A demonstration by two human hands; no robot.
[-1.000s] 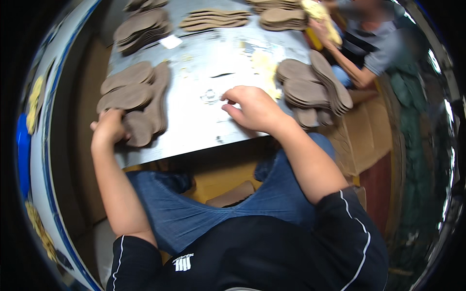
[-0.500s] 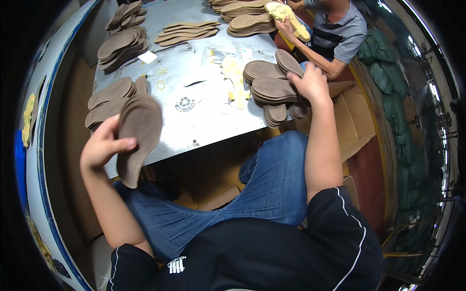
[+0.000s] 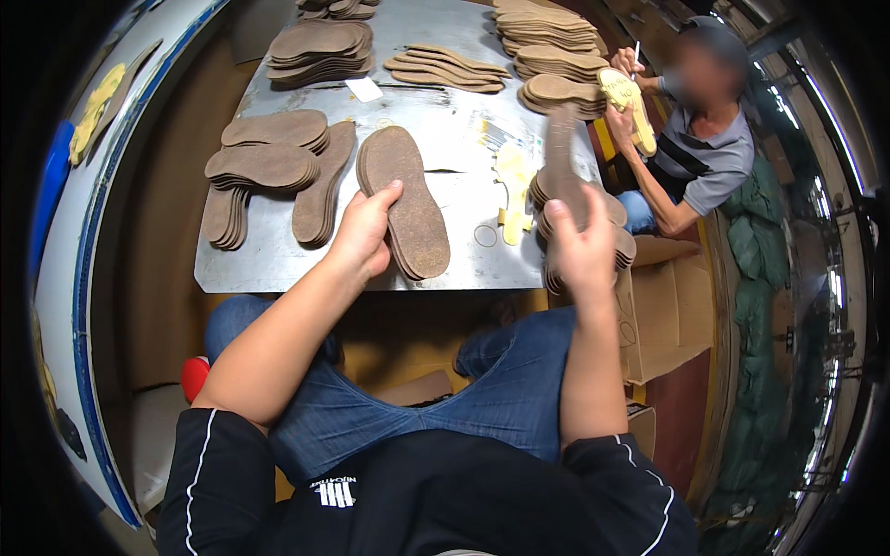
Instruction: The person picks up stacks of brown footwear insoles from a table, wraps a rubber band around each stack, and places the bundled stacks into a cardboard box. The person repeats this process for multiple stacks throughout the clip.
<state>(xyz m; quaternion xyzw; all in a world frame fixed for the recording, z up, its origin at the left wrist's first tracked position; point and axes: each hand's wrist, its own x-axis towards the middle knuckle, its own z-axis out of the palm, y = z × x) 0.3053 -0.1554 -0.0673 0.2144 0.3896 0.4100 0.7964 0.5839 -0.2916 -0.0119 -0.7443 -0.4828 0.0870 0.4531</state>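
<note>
My left hand (image 3: 366, 227) is closed round a small stack of brown insoles (image 3: 405, 208), thumb on top, raised over the table's near edge. A single brown insole (image 3: 560, 153), blurred by motion, stands upright in my right hand (image 3: 582, 241), pinched between thumb and fingers. Behind and beneath that hand, partly hidden by it, is a pile of insoles (image 3: 619, 243) on the right edge of the table. Crossed insole stacks (image 3: 262, 167) lie to the left of my left hand. Between my hands a yellow sole-shaped template (image 3: 512, 190) lies flat on the metal table (image 3: 464, 264).
More insole stacks (image 3: 320, 51) line the table's far side, with a white card (image 3: 364, 89) beside them. At right a person (image 3: 705, 139) holds a yellow sole piece (image 3: 632, 109) and a pen. An open cardboard box (image 3: 663, 306) stands below the table's right edge.
My left hand has swung right and inward with its insoles. My right hand, earlier over the right pile, now holds an insole upright. The view has shifted, showing more of the other person.
</note>
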